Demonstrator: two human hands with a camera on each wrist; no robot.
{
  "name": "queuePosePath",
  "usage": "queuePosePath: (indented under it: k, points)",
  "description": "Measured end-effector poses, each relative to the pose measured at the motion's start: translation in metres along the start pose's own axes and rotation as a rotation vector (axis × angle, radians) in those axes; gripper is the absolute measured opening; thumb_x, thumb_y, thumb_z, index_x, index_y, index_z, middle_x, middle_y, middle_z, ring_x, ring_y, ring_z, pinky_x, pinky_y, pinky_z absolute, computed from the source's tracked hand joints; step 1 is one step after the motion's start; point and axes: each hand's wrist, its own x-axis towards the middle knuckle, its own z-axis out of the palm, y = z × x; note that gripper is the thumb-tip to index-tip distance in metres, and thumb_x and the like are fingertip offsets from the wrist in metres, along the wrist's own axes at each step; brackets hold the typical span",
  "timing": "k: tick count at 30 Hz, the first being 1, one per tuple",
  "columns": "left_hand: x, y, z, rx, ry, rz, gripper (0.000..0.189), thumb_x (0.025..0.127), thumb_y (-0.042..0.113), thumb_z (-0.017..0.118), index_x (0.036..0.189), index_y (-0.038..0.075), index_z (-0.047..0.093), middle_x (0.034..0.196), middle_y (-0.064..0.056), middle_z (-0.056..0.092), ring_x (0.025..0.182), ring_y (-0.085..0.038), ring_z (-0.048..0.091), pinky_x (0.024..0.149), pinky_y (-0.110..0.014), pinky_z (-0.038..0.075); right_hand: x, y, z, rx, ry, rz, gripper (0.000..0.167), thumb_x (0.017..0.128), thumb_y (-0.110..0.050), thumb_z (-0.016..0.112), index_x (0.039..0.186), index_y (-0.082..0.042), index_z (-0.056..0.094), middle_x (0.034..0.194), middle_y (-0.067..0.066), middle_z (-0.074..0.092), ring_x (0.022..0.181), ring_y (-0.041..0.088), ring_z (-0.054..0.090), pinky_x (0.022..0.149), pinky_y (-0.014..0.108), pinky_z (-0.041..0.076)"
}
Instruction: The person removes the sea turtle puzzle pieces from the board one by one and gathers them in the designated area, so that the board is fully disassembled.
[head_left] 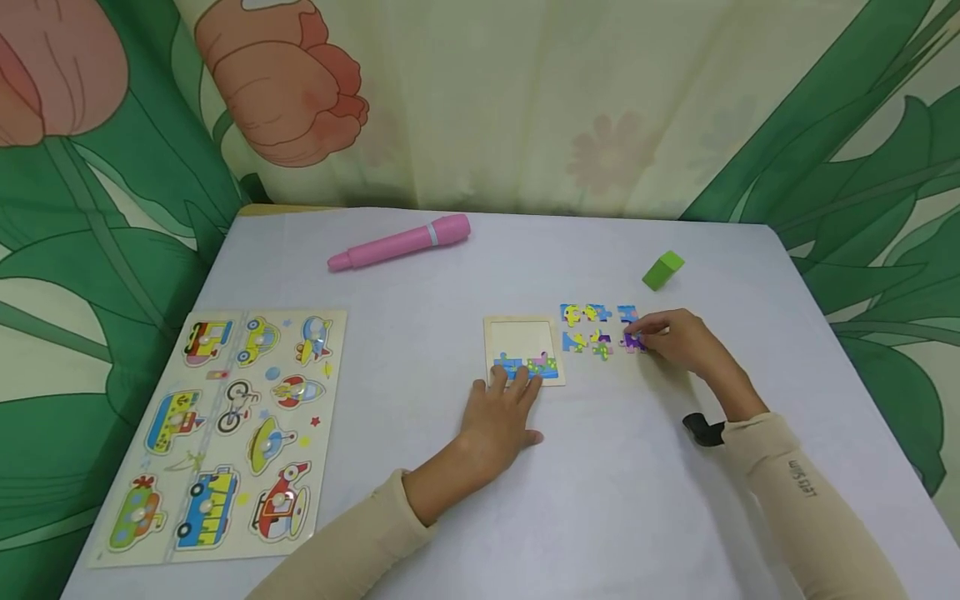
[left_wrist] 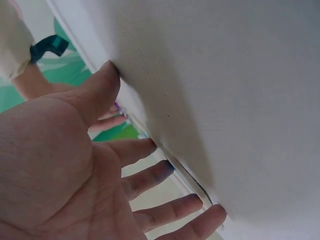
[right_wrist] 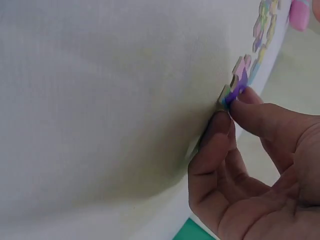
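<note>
Fingers spread, my left hand (head_left: 497,425) rests with its fingertips on the near edge of a small wooden puzzle tray (head_left: 522,337). Joined jigsaw pieces (head_left: 542,365) fill the tray's near part, while its far part shows bare board. Thumb and index finger of my right hand (head_left: 681,340) pinch a mostly purple puzzle piece (right_wrist: 237,92) by its edge, low over the table. Other loose pieces (head_left: 573,314) lie in two rows between the tray and my right hand. In the left wrist view the tray appears edge-on beneath the fingertips (left_wrist: 165,169).
On the left lies a large vehicle peg puzzle board (head_left: 251,425). A pink pen-shaped stick (head_left: 401,243) is near the back edge, and a green block (head_left: 663,271) stands back right. White cloth covers the table (head_left: 600,500); a floral curtain (head_left: 525,100) hangs behind it.
</note>
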Motion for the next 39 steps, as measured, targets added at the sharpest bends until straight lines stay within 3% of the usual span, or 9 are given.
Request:
queuePosePath:
  k: [9,12,16,21,27,39]
  points:
    - [-0.003,-0.005,0.004,-0.017,-0.015,0.019,0.081,0.100,0.068,0.044,0.164,0.021,0.029,0.162,0.000,0.035,0.141,-0.029,0.040,0.096,-0.035,0.045,-0.004,-0.017,0.007,-0.010,0.056,-0.024,0.027,0.102,-0.008,0.060,0.127,-0.002,0.068,0.123,0.029,0.062,0.109,0.045,0.060,0.085,0.054,0.052]
    - [-0.002,-0.008,0.007,-0.060,-0.026,0.035,0.082,0.100,0.067,0.045,0.164,0.020,0.027,0.164,-0.001,0.033,0.143,-0.030,0.038,0.099,-0.037,0.044,-0.005,-0.030,0.012,0.019,0.065,-0.076,0.025,0.101,-0.007,0.062,0.124,-0.002,0.071,0.118,0.024,0.065,0.105,0.041,0.064,0.082,0.049,0.055]
    - [-0.004,-0.014,0.008,-0.187,-0.042,0.042,0.080,0.101,0.063,0.049,0.164,0.019,0.027,0.166,-0.003,0.030,0.146,-0.030,0.035,0.106,-0.040,0.042,-0.004,-0.051,0.027,0.044,0.063,-0.193,0.021,0.098,-0.004,0.065,0.118,-0.003,0.074,0.107,0.016,0.069,0.095,0.032,0.067,0.078,0.041,0.054]
    - [-0.015,-0.024,0.006,-0.295,-0.041,0.007,0.077,0.101,0.059,0.053,0.163,0.019,0.031,0.166,-0.006,0.030,0.149,-0.030,0.034,0.112,-0.045,0.039,0.000,-0.078,0.053,0.071,0.029,-0.324,0.019,0.097,0.000,0.066,0.113,-0.003,0.076,0.100,0.011,0.070,0.090,0.029,0.068,0.083,0.044,0.053]
    - [-0.027,-0.035,0.011,-0.360,-0.080,-0.017,0.074,0.101,0.057,0.055,0.161,0.019,0.036,0.166,-0.010,0.030,0.149,-0.031,0.033,0.112,-0.048,0.037,0.007,-0.107,0.074,0.072,-0.058,-0.358,0.022,0.097,-0.006,0.070,0.118,-0.006,0.075,0.102,0.007,0.069,0.093,0.025,0.067,0.083,0.042,0.054]
    - [-0.033,-0.050,0.025,-0.324,0.016,0.032,0.067,0.103,0.054,0.055,0.160,0.023,0.038,0.166,-0.005,0.030,0.147,-0.025,0.036,0.106,-0.046,0.042,0.007,-0.119,0.090,0.048,-0.109,-0.473,0.037,0.091,-0.011,0.080,0.127,-0.008,0.072,0.104,0.004,0.062,0.076,0.017,0.051,0.070,0.031,0.043]
